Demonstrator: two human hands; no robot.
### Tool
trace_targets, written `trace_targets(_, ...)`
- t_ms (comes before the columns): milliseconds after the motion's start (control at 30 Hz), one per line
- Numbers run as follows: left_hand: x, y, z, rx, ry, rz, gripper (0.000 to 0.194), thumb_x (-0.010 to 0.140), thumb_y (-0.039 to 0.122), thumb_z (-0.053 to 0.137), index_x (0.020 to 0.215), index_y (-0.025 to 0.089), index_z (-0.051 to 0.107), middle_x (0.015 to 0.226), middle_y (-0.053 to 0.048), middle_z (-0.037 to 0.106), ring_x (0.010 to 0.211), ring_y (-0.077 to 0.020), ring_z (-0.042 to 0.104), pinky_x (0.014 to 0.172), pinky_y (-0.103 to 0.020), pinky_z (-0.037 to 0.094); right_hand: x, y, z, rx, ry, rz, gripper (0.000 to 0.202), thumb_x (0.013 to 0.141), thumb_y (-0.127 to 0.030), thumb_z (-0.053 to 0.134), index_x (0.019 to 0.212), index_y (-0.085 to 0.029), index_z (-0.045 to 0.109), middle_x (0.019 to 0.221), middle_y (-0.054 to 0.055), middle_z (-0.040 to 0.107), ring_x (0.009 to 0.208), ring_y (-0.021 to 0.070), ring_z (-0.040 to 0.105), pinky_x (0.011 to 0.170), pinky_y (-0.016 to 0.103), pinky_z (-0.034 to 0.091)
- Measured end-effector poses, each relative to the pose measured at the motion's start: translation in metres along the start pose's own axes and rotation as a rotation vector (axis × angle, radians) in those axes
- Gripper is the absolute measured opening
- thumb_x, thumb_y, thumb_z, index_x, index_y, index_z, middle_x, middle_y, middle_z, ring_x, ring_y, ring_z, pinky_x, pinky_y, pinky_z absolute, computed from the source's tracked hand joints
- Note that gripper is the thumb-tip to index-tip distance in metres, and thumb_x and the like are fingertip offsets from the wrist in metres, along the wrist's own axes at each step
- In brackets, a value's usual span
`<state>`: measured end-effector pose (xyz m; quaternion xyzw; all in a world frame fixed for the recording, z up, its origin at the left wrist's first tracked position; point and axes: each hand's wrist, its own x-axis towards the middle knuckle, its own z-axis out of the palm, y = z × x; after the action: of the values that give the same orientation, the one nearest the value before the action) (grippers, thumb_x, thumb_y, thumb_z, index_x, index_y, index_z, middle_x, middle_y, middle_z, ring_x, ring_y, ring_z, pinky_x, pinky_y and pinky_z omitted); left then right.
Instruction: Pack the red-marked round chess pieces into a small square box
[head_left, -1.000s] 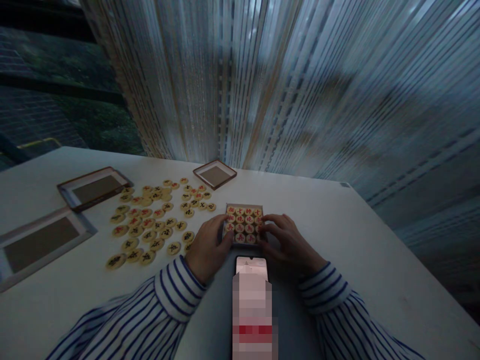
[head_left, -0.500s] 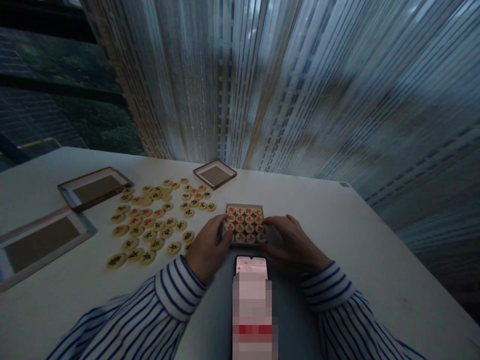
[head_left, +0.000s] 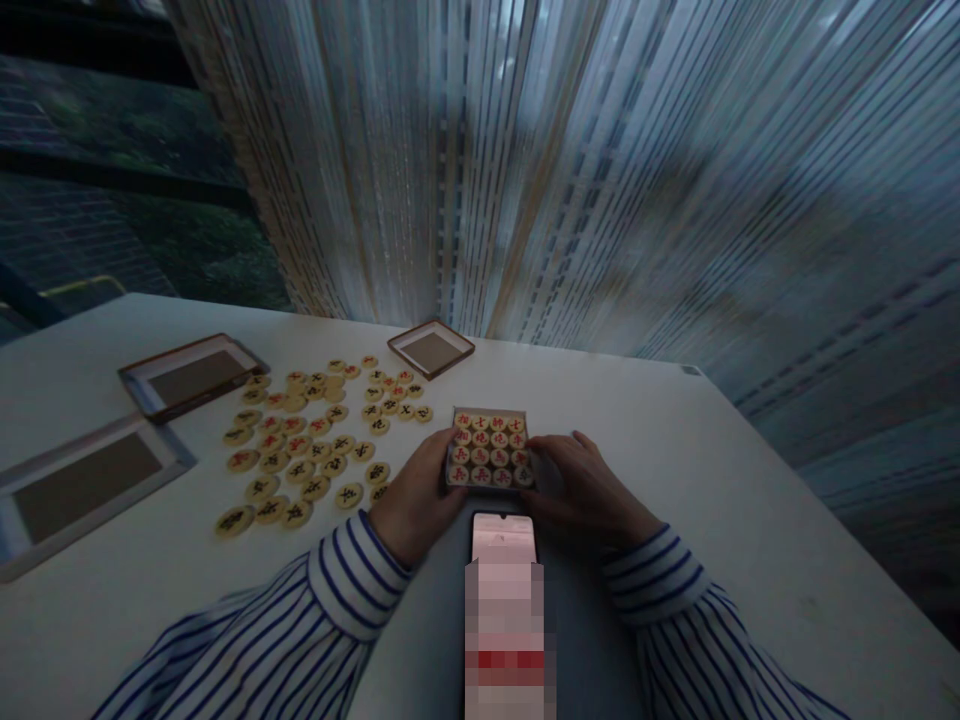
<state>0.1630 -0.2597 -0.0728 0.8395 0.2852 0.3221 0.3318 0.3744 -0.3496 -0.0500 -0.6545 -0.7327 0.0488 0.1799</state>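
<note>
A small box (head_left: 489, 411) sits upright on the table in front of me, filled with neat rows of round Chinese chess pieces (head_left: 480, 456). Their characters are mostly red; the one in the near right corner looks dark. My left hand (head_left: 418, 492) is closed against the box's left side, its thumb by the near left corner. On the opposite side, my right hand (head_left: 589, 490) grips the right wall, fingers along the edge and thumb near the front corner. Both hands hide parts of the box's sides.
Many loose Chinese chess pieces (head_left: 300, 470), red and black, lie scattered at left. Open trays stand around them: one far left (head_left: 135, 372), one near left (head_left: 56, 465), one at the back (head_left: 405, 354). A phone (head_left: 504, 540) lies before the box; a striped curtain (head_left: 480, 180) hangs behind.
My left thumb has slid off the chess piece at the near left corner down to the box's edge, uncovering that piece. My right hand stays about where it was.
</note>
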Motion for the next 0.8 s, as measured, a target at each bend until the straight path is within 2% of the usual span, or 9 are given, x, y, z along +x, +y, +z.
trace_targets(167,-0.0012,-0.0029,0.0011,0.016,-0.002,0.026,0.057,0.070,0.011,0.054,0.125,0.016,0.038,0.124,-0.015,0.052,0.118,-0.0263,0.047,0.095,-0.048,0.042,-0.0003,-0.0010,-0.0002,-0.003,0.014,-0.009,0.052,0.069,-0.036,0.064,0.115,-0.017,0.048,0.112,0.013,0.060,0.105,0.0276,0.054,0.097,0.054,0.024)
trace_targets(533,-0.0019,-0.0045,0.0011,0.039,-0.017,0.021,0.061,0.070,0.012,0.054,0.129,0.014,0.035,0.127,-0.018,0.049,0.119,-0.0274,0.046,0.096,-0.050,0.041,-0.0010,-0.0006,0.0011,-0.026,0.036,-0.008,0.055,0.067,-0.037,0.066,0.116,-0.017,0.048,0.111,0.012,0.061,0.104,0.0276,0.055,0.097,0.055,0.025)
trace_targets(700,-0.0016,-0.0018,0.0010,0.055,0.007,0.078,0.063,0.069,0.012,0.057,0.128,0.017,0.035,0.125,-0.016,0.051,0.118,-0.0265,0.047,0.097,-0.048,0.041,-0.0011,0.0001,-0.0007,-0.037,0.058,-0.052,0.054,0.071,-0.043,0.063,0.116,-0.017,0.048,0.111,0.013,0.061,0.100,0.0274,0.056,0.094,0.054,0.029)
trace_targets(800,-0.0016,-0.0031,0.0026,0.125,0.025,0.086,0.065,0.067,0.016,0.061,0.127,0.014,0.036,0.125,-0.018,0.050,0.119,-0.0278,0.046,0.099,-0.048,0.040,-0.0008,0.0005,-0.0023,-0.038,0.124,-0.069,0.047,0.076,-0.044,0.058,0.113,-0.017,0.049,0.108,0.013,0.062,0.099,0.0265,0.056,0.093,0.052,0.032)
